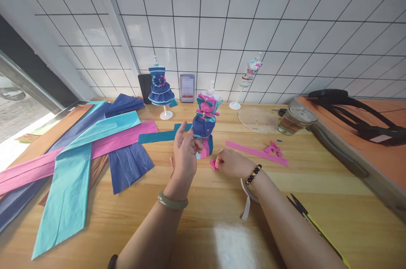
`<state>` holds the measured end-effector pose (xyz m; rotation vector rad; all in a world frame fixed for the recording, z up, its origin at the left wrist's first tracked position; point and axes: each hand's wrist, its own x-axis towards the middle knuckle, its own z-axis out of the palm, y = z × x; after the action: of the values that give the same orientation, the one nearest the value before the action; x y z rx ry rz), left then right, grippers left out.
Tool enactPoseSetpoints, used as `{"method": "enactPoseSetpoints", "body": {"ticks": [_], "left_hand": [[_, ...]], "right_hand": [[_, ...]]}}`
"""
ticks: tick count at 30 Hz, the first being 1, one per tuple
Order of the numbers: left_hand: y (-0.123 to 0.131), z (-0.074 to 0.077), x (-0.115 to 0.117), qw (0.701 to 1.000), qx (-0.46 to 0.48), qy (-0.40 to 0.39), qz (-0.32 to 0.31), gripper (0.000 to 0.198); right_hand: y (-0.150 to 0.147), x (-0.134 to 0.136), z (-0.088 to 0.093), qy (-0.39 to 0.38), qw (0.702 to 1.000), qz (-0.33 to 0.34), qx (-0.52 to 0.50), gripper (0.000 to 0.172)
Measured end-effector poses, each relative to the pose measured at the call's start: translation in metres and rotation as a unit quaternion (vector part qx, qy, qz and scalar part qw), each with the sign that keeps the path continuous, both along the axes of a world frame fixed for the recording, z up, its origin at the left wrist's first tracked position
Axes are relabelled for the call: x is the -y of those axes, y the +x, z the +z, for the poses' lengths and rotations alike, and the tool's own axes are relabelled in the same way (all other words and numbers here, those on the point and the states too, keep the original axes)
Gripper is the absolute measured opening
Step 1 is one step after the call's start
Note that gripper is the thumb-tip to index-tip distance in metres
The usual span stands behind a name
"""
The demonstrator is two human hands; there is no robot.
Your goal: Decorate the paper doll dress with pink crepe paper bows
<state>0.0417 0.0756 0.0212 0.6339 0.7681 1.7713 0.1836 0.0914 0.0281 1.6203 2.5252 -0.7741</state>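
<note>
A small dress form point(204, 125) stands upright in front of me, wearing a pink bodice and a dark blue skirt, with pink and teal pieces below. My left hand point(186, 152) is at the skirt's left side, its fingers apart and partly curled; whether they touch the skirt I cannot tell. Just right of the form's foot, my right hand point(230, 162) pinches a small pink crepe paper piece point(213, 164) low over the table. Beneath my right wrist lies a roll of white tape point(246, 205) with a loose end.
Crepe paper strips point(74, 176) spread over the left side. Behind stand a blue dress form point(161, 87), a phone point(187, 88) and a patterned dress form point(250, 76). Rightward lie a pink strip point(256, 152), a clear disc point(257, 119), a glass jar point(294, 120) and yellow-handled scissors point(317, 226).
</note>
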Motion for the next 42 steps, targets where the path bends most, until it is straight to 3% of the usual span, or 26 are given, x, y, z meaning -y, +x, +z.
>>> {"method": "enactPoseSetpoints", "body": {"ticks": [6, 11, 18, 24, 26, 29, 31, 34, 38, 42], "left_hand": [[0.001, -0.004, 0.000, 0.998, 0.024, -0.018, 0.049, 0.045], [0.001, -0.007, 0.000, 0.994, 0.020, -0.042, 0.096, 0.038], [0.004, -0.012, 0.000, 0.983, 0.037, -0.091, 0.154, 0.028], [0.031, -0.013, 0.020, 0.987, -0.043, -0.065, 0.138, 0.027], [0.040, -0.014, 0.028, 0.986, -0.135, -0.017, 0.097, 0.025], [0.047, -0.016, 0.034, 0.942, -0.323, 0.048, 0.081, 0.004], [0.047, -0.018, 0.033, 0.881, -0.455, 0.099, 0.083, 0.025], [0.046, -0.021, 0.030, 0.816, -0.554, 0.132, 0.099, 0.030], [0.042, -0.022, 0.026, 0.805, -0.566, 0.135, 0.117, 0.017], [0.039, -0.023, 0.027, 0.837, -0.528, 0.119, 0.088, 0.009]], "right_hand": [[0.004, -0.002, -0.002, -0.017, 0.999, -0.014, -0.037, 0.031], [0.014, -0.010, -0.006, -0.058, 0.996, -0.015, -0.065, 0.019], [0.034, -0.014, 0.012, -0.097, 0.989, -0.042, -0.106, 0.019], [0.049, -0.014, 0.028, -0.083, 0.982, -0.082, -0.148, 0.023], [0.052, -0.011, 0.034, -0.095, 0.973, -0.091, -0.189, 0.023], [0.052, -0.004, 0.048, -0.131, 0.954, -0.088, -0.254, 0.024], [0.051, 0.002, 0.057, -0.142, 0.950, -0.077, -0.268, 0.025], [0.050, 0.009, 0.066, -0.142, 0.949, -0.066, -0.273, 0.024], [0.047, 0.012, 0.068, -0.125, 0.954, -0.039, -0.269, 0.027], [0.044, 0.012, 0.067, -0.112, 0.954, -0.035, -0.276, 0.033]]}}
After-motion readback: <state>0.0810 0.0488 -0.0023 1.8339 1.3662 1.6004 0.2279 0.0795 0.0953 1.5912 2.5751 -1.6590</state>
